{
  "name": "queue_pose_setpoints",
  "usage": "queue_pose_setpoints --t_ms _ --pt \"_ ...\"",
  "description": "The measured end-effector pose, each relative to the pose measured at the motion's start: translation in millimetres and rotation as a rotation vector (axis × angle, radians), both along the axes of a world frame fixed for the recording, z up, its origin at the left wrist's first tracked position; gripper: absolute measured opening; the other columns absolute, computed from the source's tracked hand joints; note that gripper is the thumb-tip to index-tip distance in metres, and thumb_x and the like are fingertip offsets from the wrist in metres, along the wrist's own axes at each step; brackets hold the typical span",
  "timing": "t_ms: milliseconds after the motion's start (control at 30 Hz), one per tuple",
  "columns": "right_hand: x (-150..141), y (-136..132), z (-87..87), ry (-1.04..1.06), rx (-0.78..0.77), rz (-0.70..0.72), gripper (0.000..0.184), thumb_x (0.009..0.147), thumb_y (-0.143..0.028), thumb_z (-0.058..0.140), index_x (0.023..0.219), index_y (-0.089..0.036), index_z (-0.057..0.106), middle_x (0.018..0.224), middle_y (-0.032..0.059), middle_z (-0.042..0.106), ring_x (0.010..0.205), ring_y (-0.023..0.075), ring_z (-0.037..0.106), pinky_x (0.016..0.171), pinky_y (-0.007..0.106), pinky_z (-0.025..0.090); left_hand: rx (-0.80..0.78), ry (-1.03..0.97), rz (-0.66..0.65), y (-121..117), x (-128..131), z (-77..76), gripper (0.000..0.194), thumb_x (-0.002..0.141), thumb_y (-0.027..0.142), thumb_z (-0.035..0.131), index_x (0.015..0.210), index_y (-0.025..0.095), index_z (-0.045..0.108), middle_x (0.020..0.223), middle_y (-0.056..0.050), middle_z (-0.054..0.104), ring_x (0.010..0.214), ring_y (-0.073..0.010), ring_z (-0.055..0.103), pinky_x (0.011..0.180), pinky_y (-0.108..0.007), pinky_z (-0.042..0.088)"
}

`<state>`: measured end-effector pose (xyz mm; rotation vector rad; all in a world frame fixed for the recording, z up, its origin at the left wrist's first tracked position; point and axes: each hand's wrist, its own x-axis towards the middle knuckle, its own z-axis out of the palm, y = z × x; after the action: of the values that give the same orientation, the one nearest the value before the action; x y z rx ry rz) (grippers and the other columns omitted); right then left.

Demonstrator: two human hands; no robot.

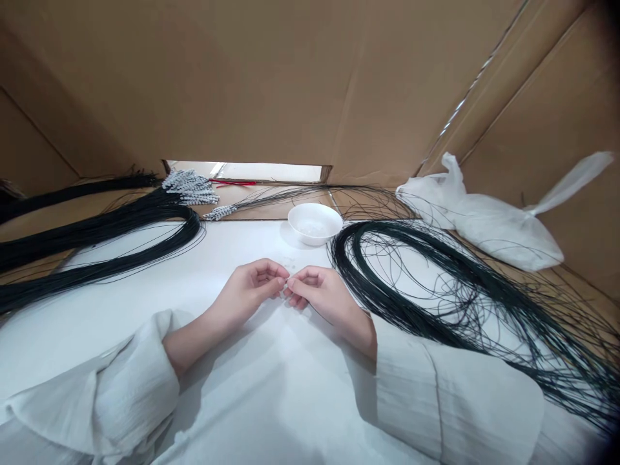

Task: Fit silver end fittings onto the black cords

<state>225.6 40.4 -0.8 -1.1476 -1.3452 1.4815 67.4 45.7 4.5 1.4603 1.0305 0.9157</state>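
My left hand (258,283) and my right hand (314,288) meet over the white table (232,381), thumbs and forefingers pinched with their tips almost touching. Whatever sits between the fingertips is too small to make out. Just beyond them stands a white bowl (314,236) with small pale bits in it. A few tiny clear pieces lie on the table between hands and bowl. Right of my right hand curves a loose bundle of thin dark green cords (416,310), many ends straying. At the left lies another dark cord bundle (121,259), bent in a loop.
Cardboard walls (252,84) enclose the back and sides, with a slot (271,172) low in the back. Cords with black-and-white tips (188,187) lie back left, near a red strip (232,183). Tied white plastic bags (504,226) rest at the right.
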Motion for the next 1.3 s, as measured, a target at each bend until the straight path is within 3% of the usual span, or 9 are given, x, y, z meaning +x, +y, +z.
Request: queue_pose_setpoints --t_ms 600,1300 --pt "2 -2 6.4 -0.060 -0.005 0.048 0.013 0.073 -0.020 0.059 0.066 -0.009 0.060 0.064 0.0053 0.064 0.052 0.0092 0.058 0.050 0.020 0.046 0.069 0.018 -0.061 1 -2 -8.3 0.013 0.079 0.024 0.054 0.084 0.013 0.058 0.075 -0.002 0.057 0.063 -0.0105 0.050 0.062 -0.024 0.039" --pt "8 7 4.8 -0.007 -0.118 0.131 0.011 0.073 -0.018 0.059 0.066 -0.009 0.062 0.057 0.0029 0.063 0.048 0.0078 0.057 0.049 0.018 0.046 0.003 0.053 -0.075 5 -2 -8.0 0.017 0.077 0.028 0.056 0.085 0.014 0.060 0.073 -0.002 0.060 0.063 -0.0116 0.051 0.060 -0.024 0.039"
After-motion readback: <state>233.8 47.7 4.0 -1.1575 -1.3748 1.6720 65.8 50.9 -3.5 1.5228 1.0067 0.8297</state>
